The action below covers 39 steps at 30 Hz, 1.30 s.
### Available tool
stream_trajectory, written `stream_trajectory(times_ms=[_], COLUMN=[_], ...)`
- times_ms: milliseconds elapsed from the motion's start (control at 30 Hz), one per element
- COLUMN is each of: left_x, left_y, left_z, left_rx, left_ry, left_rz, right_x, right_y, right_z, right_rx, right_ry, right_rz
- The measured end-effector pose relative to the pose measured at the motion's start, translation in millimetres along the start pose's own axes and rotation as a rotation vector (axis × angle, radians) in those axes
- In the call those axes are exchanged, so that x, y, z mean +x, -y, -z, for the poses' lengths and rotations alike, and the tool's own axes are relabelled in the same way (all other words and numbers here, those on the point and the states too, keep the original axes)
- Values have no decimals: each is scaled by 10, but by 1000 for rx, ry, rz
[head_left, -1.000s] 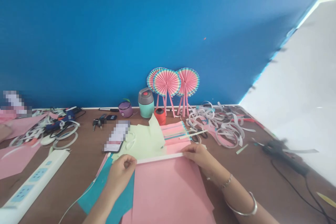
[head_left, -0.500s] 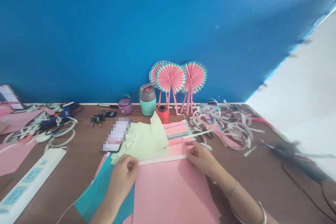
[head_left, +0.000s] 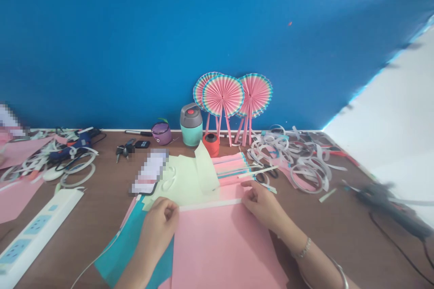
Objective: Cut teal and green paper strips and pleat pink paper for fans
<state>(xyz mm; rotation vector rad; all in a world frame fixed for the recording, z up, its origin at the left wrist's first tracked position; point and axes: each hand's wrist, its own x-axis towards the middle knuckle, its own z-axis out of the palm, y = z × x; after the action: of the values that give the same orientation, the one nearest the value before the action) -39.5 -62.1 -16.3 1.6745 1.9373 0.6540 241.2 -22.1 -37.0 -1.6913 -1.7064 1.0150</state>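
Note:
A sheet of pink paper [head_left: 224,244] lies in front of me, with a narrow white strip [head_left: 212,204] running across its upper part. My left hand [head_left: 162,216] is closed at the strip's left end, thumb and fingers pinched together. At the right end my right hand [head_left: 256,196] pinches the strip in the same way. Beneath my left forearm lies a blue sheet [head_left: 130,244]. Pale green paper [head_left: 179,176] sits just beyond the strip, and pleated pink paper [head_left: 230,165] with blue edges lies behind my right hand.
Curled white strips [head_left: 301,162] heap at the right, near a blurred glue gun [head_left: 389,207]. Pink pleated fans [head_left: 223,95] stand at the wall beside a teal flask [head_left: 191,131] and red container [head_left: 210,145]. A phone [head_left: 151,171] and power strip [head_left: 37,235] lie left.
My view has shifted slightly. Both hands stay at the ends of the white strip, and the pink sheet keeps its place beneath it.

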Motion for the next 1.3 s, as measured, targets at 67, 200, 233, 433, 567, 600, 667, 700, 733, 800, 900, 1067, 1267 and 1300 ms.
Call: stream_trajectory(times_ms=[67,200,233,433,567,600,667,700,733,800,900,1067,1267,1300], left_x=[2,-3,-5,0,-5,-7,-8,-7,-6,-1,5,4,3,3], left_y=[11,35,39,48,49,47,42,40,40,45,61,60,42,41], left_z=[-7,-20,-22,-36,-35,-33,-30,-30,-32,-39,-56,-61,-40,-37], left_rx=[-3,2,8,22,26,31,41,47,52,63,73,68,77,78], left_ry=[-3,-15,-15,-38,-40,-38,-34,-32,-30,-27,-30,-29,-30,-29], left_rz=[-4,-8,-7,-14,-23,-22,-18,-11,-6,-2,-7,-5,6,5], right_x=[0,-17,-22,-31,-31,-32,-36,-38,-39,-40,-37,-37,-42,-43], right_y=[8,54,65,75,75,76,74,70,65,54,49,74,103,103], right_z=[1,10,12,5,3,2,-2,-4,-8,-15,-20,-16,-4,-4], right_rx=[-12,-25,-29,-41,-45,-49,-53,-52,-51,-53,-69,-80,-86,-88], right_ry=[-2,-13,-17,-23,-26,-27,-26,-23,-23,-29,-40,-40,-27,-28], right_rz=[-3,-12,-12,-11,-13,-12,-18,-23,-26,-25,-14,-18,-24,-19])
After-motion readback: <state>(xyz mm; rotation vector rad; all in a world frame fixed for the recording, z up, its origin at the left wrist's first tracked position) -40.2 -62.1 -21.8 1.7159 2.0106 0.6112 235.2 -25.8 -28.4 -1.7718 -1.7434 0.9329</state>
